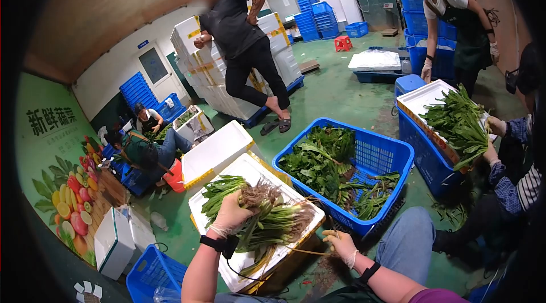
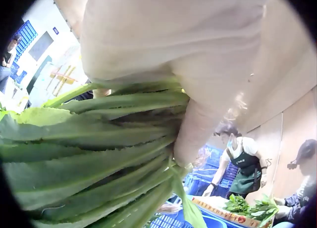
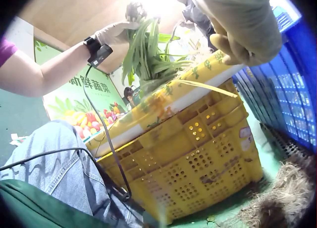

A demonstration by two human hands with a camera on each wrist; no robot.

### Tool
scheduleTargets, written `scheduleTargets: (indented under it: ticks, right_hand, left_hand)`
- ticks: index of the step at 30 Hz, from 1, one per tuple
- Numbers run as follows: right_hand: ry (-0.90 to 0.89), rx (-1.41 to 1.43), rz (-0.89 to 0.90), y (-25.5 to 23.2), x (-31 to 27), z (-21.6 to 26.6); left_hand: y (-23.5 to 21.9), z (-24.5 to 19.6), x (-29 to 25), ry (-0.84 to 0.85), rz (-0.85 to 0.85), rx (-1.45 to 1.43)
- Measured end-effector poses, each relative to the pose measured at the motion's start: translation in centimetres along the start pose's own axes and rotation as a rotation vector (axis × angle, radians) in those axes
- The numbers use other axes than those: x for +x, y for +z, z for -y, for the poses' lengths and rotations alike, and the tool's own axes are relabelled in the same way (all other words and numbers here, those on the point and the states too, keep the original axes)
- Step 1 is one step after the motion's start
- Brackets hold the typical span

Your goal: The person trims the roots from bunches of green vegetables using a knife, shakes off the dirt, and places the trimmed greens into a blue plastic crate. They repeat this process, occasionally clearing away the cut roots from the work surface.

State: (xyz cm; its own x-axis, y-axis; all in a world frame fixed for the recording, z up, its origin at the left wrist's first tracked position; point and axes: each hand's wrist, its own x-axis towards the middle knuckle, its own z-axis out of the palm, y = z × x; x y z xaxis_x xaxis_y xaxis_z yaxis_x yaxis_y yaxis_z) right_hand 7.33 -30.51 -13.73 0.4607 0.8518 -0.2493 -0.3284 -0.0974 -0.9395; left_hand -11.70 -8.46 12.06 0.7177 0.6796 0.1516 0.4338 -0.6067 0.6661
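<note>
My gloved left hand (image 1: 232,212) grips a bunch of long, saw-edged leafy greens (image 2: 99,149), its stringy roots (image 1: 263,192) pointing right in the head view. More rooted greens (image 1: 273,224) lie below it on a white foam box lid (image 1: 236,272). In the right wrist view, a thin yellowish strip (image 3: 208,87) sticks out past the lid's taped edge, its free end below my right hand (image 3: 242,35). That gloved hand hangs beside the lid's near right corner, fingers loosely curled, with nothing visible in them.
The lid rests on a yellow crate (image 3: 183,163). Beyond it stands a blue basket (image 1: 372,224) of loose greens. At right, another person's gloved hands (image 1: 490,152) hold greens over a foam tray (image 1: 409,98). Root trimmings (image 3: 282,193) litter the floor; a cable (image 3: 106,124) hangs from my left wrist.
</note>
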Motion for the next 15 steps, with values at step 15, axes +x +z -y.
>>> scheduleTargets:
  ticks: [15]
  right_hand:
    - [-0.014,0.207,0.030,0.9,-1.4,4.7]
  left_hand:
    - [-8.3,-1.0,-2.2,0.112,-0.411,-0.475]
